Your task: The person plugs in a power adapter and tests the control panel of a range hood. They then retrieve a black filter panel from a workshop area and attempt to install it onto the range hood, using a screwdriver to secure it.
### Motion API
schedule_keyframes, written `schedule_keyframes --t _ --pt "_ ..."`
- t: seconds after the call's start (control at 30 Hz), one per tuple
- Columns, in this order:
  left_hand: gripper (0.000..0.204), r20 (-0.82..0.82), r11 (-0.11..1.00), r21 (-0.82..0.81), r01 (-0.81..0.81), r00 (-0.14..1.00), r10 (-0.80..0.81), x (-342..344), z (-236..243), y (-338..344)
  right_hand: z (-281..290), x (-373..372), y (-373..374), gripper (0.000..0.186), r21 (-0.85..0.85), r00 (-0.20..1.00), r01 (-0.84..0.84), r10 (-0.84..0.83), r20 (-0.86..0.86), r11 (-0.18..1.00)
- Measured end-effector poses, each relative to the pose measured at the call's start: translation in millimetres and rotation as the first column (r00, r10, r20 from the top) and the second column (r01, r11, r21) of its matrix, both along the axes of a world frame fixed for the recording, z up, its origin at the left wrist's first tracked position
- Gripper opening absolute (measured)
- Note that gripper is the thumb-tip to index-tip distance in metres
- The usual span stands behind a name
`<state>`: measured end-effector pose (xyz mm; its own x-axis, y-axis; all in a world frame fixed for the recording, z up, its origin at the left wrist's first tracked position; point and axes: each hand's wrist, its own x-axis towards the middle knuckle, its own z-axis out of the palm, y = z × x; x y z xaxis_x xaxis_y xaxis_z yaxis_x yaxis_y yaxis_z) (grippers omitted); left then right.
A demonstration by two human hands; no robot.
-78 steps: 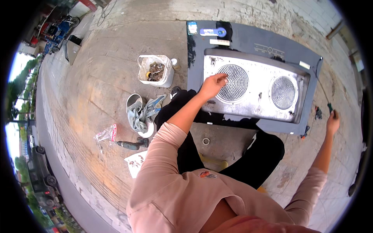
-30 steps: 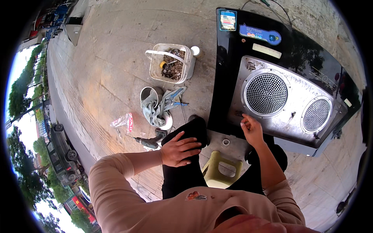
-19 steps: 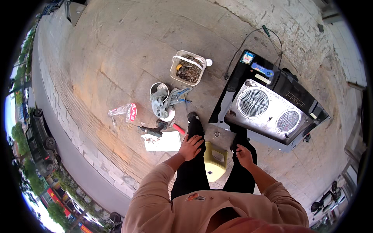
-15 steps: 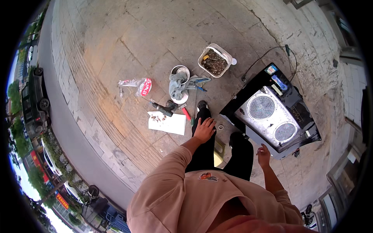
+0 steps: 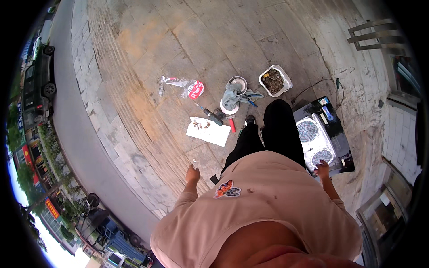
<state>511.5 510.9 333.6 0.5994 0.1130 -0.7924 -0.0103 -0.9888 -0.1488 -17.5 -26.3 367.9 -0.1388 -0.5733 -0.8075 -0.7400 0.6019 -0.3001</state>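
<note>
The person's left hand [image 5: 193, 173] hangs at the near left, above the paving. Its fingers are curled; a small white item [image 5: 194, 161] shows just beyond them, and whether they grip it cannot be told. The right hand [image 5: 322, 169] is at the near right, overlapping the near edge of the hood unit [image 5: 340, 129] in view. Its fingers are bent; contact and grip cannot be told.

The hood unit lies on the ground to the right of the black trousers [image 5: 283, 127], which hide part of its left side. Its outer panel is black, glossy and angular. A bright, stained metal plate [image 5: 315, 144] carries two round perforated grilles: a near grille [image 5: 322, 156] and a far grille [image 5: 308, 131]. Colored stickers [image 5: 329, 112] are fixed at the far end.

Left of the legs lies a flat white sheet [image 5: 219, 135] bearing small brown pieces [image 5: 201, 126]. A dark power drill [image 5: 212, 116] rests at its far edge, with a red-handled tool [image 5: 232, 125] to the right. Farther away, a crumpled grey-blue cloth [image 5: 231, 96] drapes over a round metal container [image 5: 238, 81]. A clear plastic bag with a red print [image 5: 195, 89] lies to the left; a squarish white bucket [image 5: 287, 84] of brown debris stands to the right.

The surface is worn, brown-stained stone paving [image 5: 192, 40]. A grey road [image 5: 85, 147] runs along the left, with a dark vehicle [image 5: 38, 87] beyond.
</note>
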Motion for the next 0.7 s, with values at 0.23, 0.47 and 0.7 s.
schedule_keyframes --t 0.23,0.47,0.7 --pt "0.05 0.023 0.864 -0.425 -0.27 0.951 0.308 68 -24 -107 -14 145 -139 0.051 0.024 0.999 0.043 -0.043 0.027 0.999" --pt "0.043 0.09 0.665 -0.641 -0.383 0.823 0.56 233 -42 -274 -85 387 -342 0.038 0.078 0.988 -0.148 0.15 -0.02 0.986" --pt "0.043 -0.115 0.603 -0.459 -0.653 0.716 0.688 386 -19 -416 -66 711 -558 0.043 -0.046 0.96 -0.169 0.175 0.22 0.985"
